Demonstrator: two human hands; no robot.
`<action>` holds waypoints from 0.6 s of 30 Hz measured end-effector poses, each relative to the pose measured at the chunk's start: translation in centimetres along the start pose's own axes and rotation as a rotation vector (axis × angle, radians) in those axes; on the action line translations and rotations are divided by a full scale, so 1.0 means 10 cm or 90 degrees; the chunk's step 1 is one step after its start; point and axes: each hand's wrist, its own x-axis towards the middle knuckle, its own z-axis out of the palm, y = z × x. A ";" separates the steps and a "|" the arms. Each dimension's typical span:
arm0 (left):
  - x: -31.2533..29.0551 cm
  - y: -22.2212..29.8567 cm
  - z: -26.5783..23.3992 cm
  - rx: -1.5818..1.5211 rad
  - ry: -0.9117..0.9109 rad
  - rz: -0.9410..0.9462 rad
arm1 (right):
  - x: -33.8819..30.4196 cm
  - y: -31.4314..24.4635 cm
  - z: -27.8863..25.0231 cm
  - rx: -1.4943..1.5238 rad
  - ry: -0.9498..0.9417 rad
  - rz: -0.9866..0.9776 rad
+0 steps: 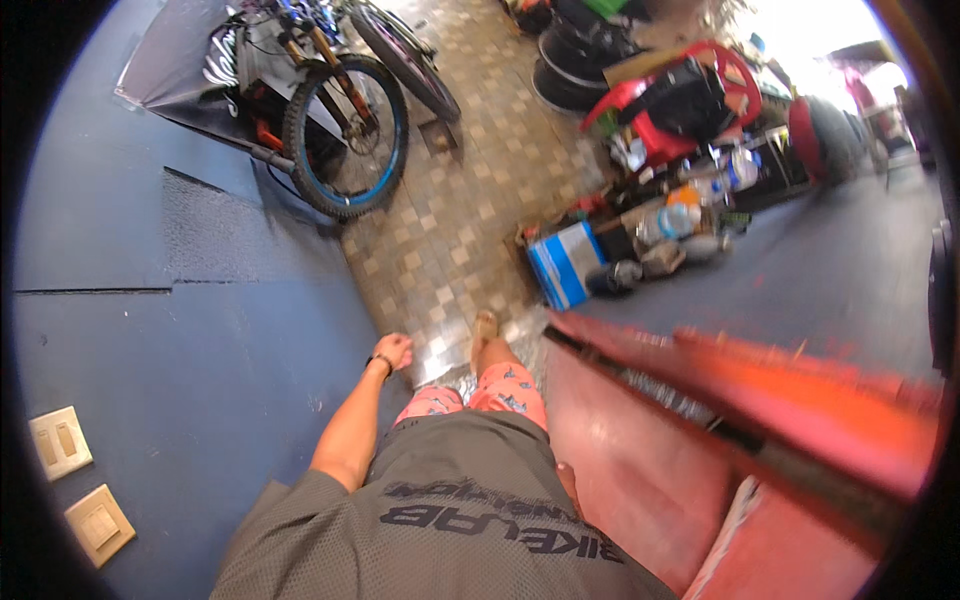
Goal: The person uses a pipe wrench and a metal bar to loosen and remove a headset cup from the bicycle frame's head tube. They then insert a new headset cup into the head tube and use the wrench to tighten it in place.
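Note:
My left hand (395,350) hangs beside the blue wall, low in front of my body, with a dark band (381,362) around its wrist. Its fingers look loosely curled in, and I see nothing held in them. Of my right arm (567,480) only a sliver shows beside my shirt. The right hand itself is hidden. Closest to that side is a reddish door or panel (640,450) with a dark metal edge. One sandalled foot (485,325) steps forward on the tiled floor (450,220).
A bicycle with a blue-rimmed front wheel (345,135) stands ahead at left, another wheel (405,60) behind it. On the right are a blue-and-white box (567,265), plastic bottles (670,222), a red chair (650,130) and black tyres (575,65). Light switches (60,442) sit on the blue wall (190,390).

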 end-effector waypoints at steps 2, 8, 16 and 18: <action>-0.12 -0.05 -0.30 -0.058 0.096 -0.056 | 0.34 -0.99 0.00 -0.014 0.008 -0.086; -0.45 -0.35 -0.58 -0.201 0.232 -0.158 | 0.58 -4.11 0.12 0.148 -0.157 -0.291; 0.28 0.25 -0.30 0.207 0.069 -0.112 | 1.57 -6.28 0.41 -0.032 -0.189 -0.286; 0.68 0.77 -0.44 0.259 0.073 -0.075 | 1.84 -6.56 0.38 -0.085 -0.172 -0.266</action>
